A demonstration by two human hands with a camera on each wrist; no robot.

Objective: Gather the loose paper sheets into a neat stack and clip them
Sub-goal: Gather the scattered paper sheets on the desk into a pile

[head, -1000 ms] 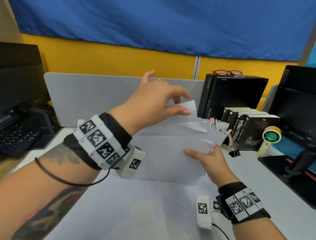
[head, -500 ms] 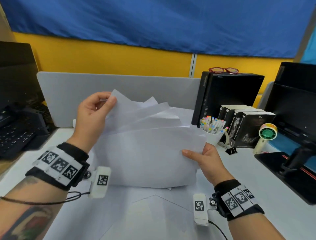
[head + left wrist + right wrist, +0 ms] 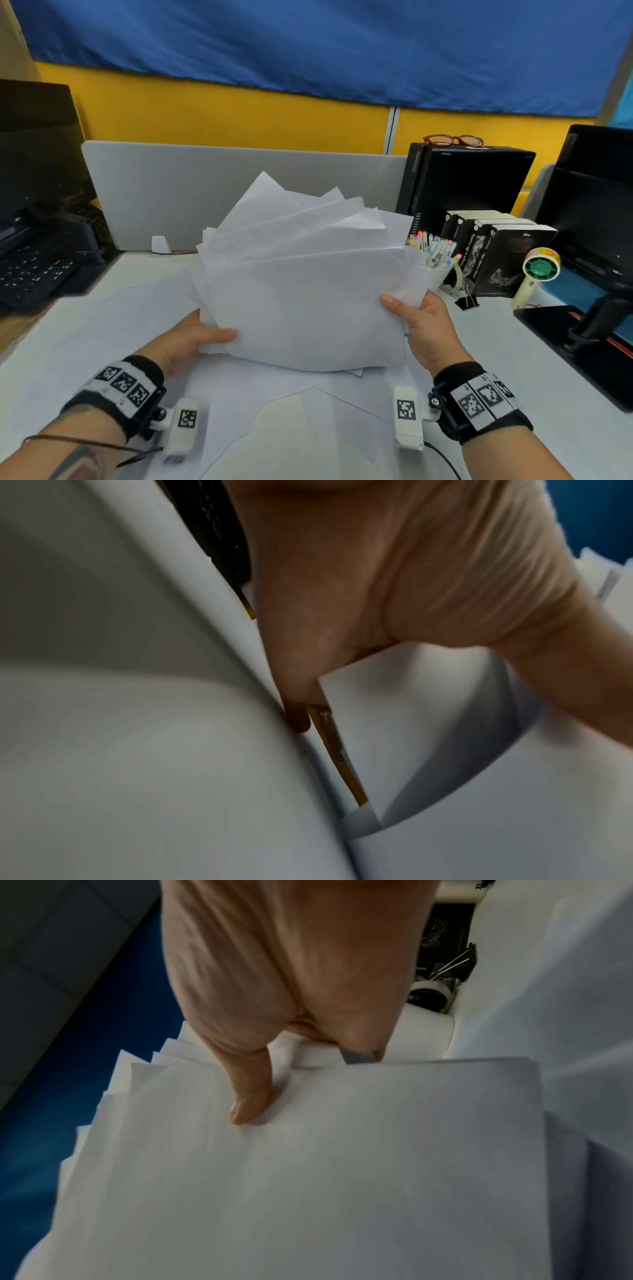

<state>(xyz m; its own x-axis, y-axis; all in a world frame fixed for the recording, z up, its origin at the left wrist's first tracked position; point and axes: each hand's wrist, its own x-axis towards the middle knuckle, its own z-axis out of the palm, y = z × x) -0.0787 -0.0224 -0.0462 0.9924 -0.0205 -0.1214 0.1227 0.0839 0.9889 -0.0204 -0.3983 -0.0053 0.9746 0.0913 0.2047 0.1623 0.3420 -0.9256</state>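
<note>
A fanned bundle of white paper sheets [image 3: 301, 281] stands upright above the desk, its top corners splayed out unevenly. My left hand [image 3: 202, 337] grips the bundle's lower left edge, thumb on the front sheet. My right hand [image 3: 411, 315] grips the right edge, thumb [image 3: 251, 1104] pressed on the front sheet [image 3: 342, 1177] and fingers hidden behind. More loose sheets [image 3: 308, 421] lie flat on the desk below. A black binder clip [image 3: 466, 302] sits on the desk just right of my right hand, also visible as the binder clip [image 3: 455, 962] in the right wrist view.
A white cup of coloured markers [image 3: 433, 255] stands right behind the bundle's right edge. Black boxes [image 3: 496, 253], a small green fan [image 3: 539, 270] and a black case [image 3: 462, 178] with red glasses [image 3: 452, 139] crowd the right. A grey divider [image 3: 171, 192] closes the back; a keyboard [image 3: 34, 270] lies left.
My left hand left the bundle's top, went to its upper left corner, then dropped to grip the lower left edge. My right hand kept its hold throughout.
</note>
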